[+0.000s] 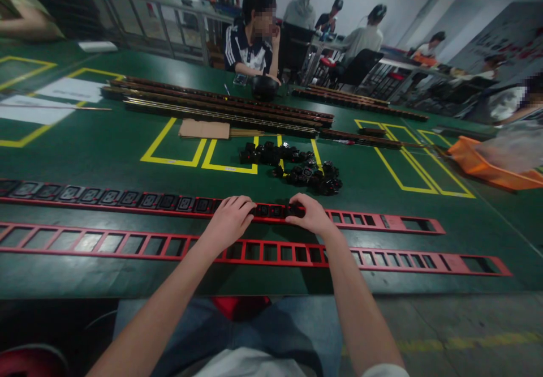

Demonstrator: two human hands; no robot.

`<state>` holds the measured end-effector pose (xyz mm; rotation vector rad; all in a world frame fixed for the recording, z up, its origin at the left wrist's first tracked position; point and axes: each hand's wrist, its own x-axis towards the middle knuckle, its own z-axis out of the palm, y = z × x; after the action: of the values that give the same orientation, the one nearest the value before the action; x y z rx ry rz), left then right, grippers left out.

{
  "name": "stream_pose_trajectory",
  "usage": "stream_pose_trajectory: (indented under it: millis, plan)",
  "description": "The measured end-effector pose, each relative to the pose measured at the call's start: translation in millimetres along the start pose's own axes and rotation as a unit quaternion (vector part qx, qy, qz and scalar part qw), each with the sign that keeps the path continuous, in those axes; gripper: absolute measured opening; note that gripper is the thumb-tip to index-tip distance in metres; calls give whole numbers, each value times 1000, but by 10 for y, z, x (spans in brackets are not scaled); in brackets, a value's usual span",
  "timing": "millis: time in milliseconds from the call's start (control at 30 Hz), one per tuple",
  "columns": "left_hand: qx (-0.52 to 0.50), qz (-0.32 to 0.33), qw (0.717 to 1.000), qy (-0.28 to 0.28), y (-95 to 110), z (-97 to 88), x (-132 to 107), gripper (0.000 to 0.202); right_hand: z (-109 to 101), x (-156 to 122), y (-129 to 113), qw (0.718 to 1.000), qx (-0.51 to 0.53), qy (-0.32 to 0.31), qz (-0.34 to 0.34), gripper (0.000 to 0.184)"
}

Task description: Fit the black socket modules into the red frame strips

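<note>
A long red rail with square openings lies across the table, its left stretch filled with black square modules. My left hand rests over the rail, fingers stretched out across the modules. My right hand curls thumb and forefinger around a black square module at the rail. Between the hands, more modules sit in the openings. To the right of my right hand, the openings hold no modules. A second red rail with unfilled openings runs nearer to me, beneath my forearms.
Loose black modules are heaped beyond the hands. Farther back lie a cardboard piece and bundles of long dark strips. An orange bin stands at the right. Across the table sits a person.
</note>
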<state>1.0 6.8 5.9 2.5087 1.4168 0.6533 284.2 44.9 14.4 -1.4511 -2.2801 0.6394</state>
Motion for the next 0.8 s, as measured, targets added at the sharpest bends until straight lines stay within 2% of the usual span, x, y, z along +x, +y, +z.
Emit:
stream_pose_trajectory:
  millis: [800]
  plan:
    - [-1, 1, 1000, -1, -1, 3, 7, 23, 30, -11, 51, 1000, 0, 3, -2, 48]
